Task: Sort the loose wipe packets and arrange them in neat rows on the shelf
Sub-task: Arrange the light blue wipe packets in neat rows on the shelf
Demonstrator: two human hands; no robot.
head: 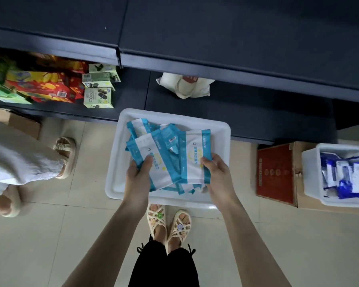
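Little of the job looks done so far. The teal-and-white wipe packets (170, 139) lie in a loose heap in a white tray (174, 113), crossing each other at odd angles. The tray stands at the near edge of the low dark shelf (257, 112).

The left hand (138, 175) grips the left packet (153, 162) by its near left corner, thumb on top and fingers curled underneath. The right hand (218, 172) pinches the right packet (196, 156) at its near right edge in the same way. These 2 packets sit on top of the heap, side by side and slightly overlapping; whether they are lifted clear of it I cannot tell.

No teal packet shows on the shelf. The stretch beyond the tray holds only a white cloth bag (187, 85), and further left stand cookie boxes (97, 96). I judge this to be the sorting stage, with every row yet to be laid.

To the right, a 2nd white bin (311, 172) of dark blue packets (344, 177) sits on a cardboard box (275, 172); whether those belong to the task I cannot tell. Another person's leg (19, 158) in white trousers is at the left.
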